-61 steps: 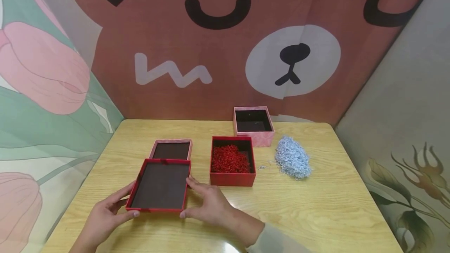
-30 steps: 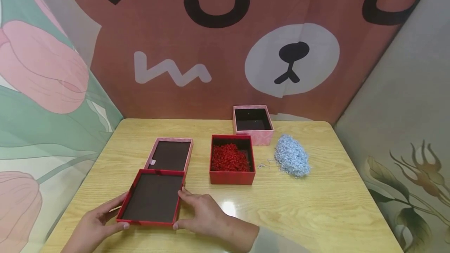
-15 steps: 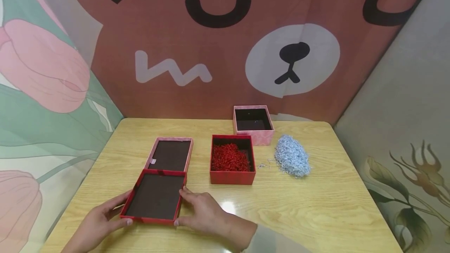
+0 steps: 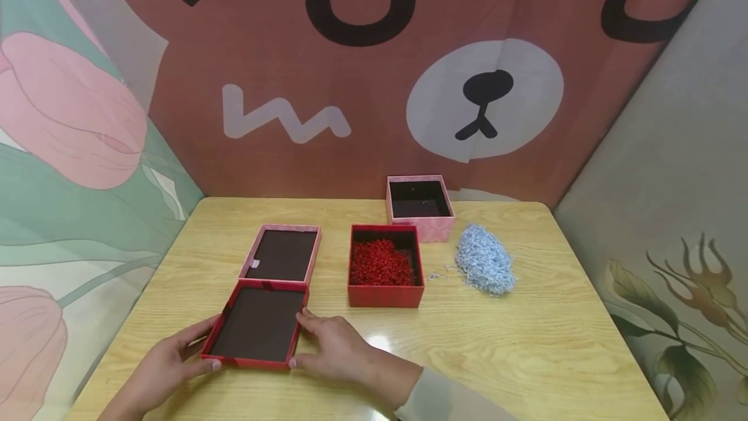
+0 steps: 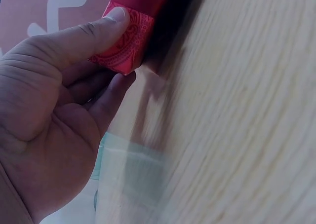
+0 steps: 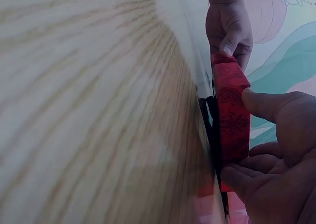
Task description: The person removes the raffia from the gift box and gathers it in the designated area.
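Note:
Both hands hold a red box lid (image 4: 257, 325), inside up, its dark lining showing. My left hand (image 4: 166, 366) grips the near left corner; in the left wrist view its thumb lies on the patterned red side (image 5: 129, 44). On the right side, my right hand (image 4: 339, 349) pinches the lid between thumb and fingers. The far edge of the red lid meets the near edge of a pink box lid (image 4: 282, 255), which also lies inside up with a small pale tag in it. In the right wrist view the red side (image 6: 233, 110) stands close over the table.
Right of the lids stands a red box (image 4: 384, 296) partly filled with red shredded paper (image 4: 381, 262). Behind it is an open pink box (image 4: 422, 229) with a dark inside. A heap of pale blue shredded paper (image 4: 485, 260) lies farther right, with loose shreds beside it.
The red lid has come back toward me and left, off the pink lid it overlapped. In the last half second the pink lid has slid slightly away from me.

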Motion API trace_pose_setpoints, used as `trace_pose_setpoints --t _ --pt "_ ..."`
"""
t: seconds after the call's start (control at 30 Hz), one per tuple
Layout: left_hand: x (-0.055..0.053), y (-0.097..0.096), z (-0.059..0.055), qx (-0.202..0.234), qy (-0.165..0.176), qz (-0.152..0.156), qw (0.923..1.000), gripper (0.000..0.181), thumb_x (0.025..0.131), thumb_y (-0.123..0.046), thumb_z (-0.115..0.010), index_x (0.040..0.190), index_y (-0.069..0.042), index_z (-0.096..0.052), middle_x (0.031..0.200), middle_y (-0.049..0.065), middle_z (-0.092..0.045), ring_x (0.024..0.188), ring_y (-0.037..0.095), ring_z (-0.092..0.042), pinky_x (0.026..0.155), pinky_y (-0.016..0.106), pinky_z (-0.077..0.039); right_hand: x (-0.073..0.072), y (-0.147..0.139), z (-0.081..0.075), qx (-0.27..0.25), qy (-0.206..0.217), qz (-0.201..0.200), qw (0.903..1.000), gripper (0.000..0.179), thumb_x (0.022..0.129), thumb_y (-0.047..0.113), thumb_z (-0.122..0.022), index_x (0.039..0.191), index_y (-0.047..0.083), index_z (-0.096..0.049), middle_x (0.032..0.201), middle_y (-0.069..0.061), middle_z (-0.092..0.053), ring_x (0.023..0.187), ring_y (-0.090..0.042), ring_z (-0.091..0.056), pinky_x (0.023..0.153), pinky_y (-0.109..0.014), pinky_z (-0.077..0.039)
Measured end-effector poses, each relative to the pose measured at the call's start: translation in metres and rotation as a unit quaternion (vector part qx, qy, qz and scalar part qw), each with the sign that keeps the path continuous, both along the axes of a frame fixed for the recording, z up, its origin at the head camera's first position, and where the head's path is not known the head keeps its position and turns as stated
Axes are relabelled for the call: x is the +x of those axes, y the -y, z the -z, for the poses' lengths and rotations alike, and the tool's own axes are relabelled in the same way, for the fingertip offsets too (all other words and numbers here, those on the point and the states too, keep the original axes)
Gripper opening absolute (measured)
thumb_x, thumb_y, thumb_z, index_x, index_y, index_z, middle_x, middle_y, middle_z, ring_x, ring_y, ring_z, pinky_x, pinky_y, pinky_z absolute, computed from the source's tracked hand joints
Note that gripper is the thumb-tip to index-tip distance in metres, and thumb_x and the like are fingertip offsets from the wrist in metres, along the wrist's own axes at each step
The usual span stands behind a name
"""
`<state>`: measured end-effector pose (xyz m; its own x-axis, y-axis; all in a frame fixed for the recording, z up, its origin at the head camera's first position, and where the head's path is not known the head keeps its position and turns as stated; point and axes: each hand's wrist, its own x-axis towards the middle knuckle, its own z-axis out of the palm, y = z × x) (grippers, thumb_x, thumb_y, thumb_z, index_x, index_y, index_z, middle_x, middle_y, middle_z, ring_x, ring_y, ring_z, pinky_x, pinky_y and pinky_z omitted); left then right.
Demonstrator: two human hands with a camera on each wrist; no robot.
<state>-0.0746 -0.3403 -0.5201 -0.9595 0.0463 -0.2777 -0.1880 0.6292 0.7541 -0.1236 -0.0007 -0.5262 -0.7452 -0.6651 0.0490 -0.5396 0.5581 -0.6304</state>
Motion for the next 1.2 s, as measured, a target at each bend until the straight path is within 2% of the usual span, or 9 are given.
trace_pose_setpoints --t 0.3,0.43,0.57,0.67,0.87,1.07,1.2 --pt "0.000 0.000 0.003 -0.001 0.002 0.005 1.0000 0.096 0.079 -0.039 -0.090 0.157 -0.007 -0.045 0.155 0.025 -0.047 0.137 0.037 -0.053 0.091 0.013 -0.051 -0.004 -0.003 0.001 0.012 0.009 -0.017 0.9998 0.078 0.094 0.045 -0.076 0.156 0.007 -0.047 0.158 -0.007 -0.045 0.141 -0.014 -0.046 0.115 -0.024 -0.040" --pt "-0.001 -0.001 0.003 -0.014 0.009 0.003 0.9999 0.098 0.077 -0.042 -0.091 0.156 -0.006 -0.045 0.154 0.025 -0.047 0.136 0.035 -0.054 0.090 0.011 -0.050 -0.005 -0.005 0.000 0.016 0.013 -0.028 0.9994 0.079 0.094 0.043 -0.075 0.157 0.007 -0.044 0.160 -0.006 -0.044 0.142 -0.014 -0.045 0.115 -0.025 -0.039" --pt "-0.001 -0.001 0.001 -0.025 0.014 0.010 0.9995 0.102 0.076 -0.045 -0.091 0.157 -0.005 -0.044 0.154 0.027 -0.046 0.136 0.038 -0.054 0.089 0.012 -0.051 -0.007 -0.010 0.000 0.021 0.017 -0.042 0.9987 0.080 0.095 0.042 -0.074 0.159 0.006 -0.041 0.161 -0.006 -0.042 0.144 -0.014 -0.043 0.117 -0.026 -0.038" --pt "-0.002 -0.001 -0.002 -0.032 0.005 0.019 0.9993 0.102 0.077 -0.045 -0.090 0.157 -0.004 -0.043 0.154 0.027 -0.047 0.136 0.040 -0.054 0.091 0.015 -0.053 -0.008 -0.015 -0.001 0.016 0.031 -0.041 0.9986 0.080 0.096 0.043 -0.073 0.160 0.008 -0.039 0.161 -0.003 -0.042 0.144 -0.014 -0.043 0.118 -0.028 -0.037" --pt "-0.005 -0.007 -0.009 -0.028 -0.059 0.017 0.9977 0.095 0.080 -0.041 -0.089 0.156 -0.006 -0.045 0.151 0.025 -0.052 0.133 0.043 -0.056 0.092 0.020 -0.056 -0.010 -0.027 -0.008 -0.021 0.102 -0.008 0.9945 0.079 0.097 0.048 -0.071 0.163 0.021 -0.036 0.161 0.009 -0.040 0.143 -0.016 -0.047 0.116 -0.036 -0.042" --pt "-0.011 -0.017 -0.016 -0.038 -0.136 0.027 0.9896 0.088 0.083 -0.041 -0.088 0.155 -0.010 -0.048 0.152 0.019 -0.052 0.132 0.045 -0.055 0.094 0.005 -0.045 -0.013 -0.037 -0.013 -0.060 0.126 0.015 0.9901 0.077 0.095 0.048 -0.074 0.161 0.030 -0.040 0.157 0.006 -0.047 0.131 -0.021 -0.059 0.110 -0.035 -0.048" --pt "-0.017 -0.024 -0.017 -0.017 -0.174 0.042 0.9836 0.083 0.083 -0.036 -0.088 0.153 -0.012 -0.051 0.153 0.015 -0.052 0.137 0.016 -0.053 0.098 0.004 -0.042 -0.014 -0.044 -0.016 -0.083 0.133 0.020 0.9875 0.075 0.094 0.048 -0.075 0.160 0.034 -0.040 0.157 0.005 -0.048 0.131 -0.024 -0.060 0.107 -0.034 -0.051"
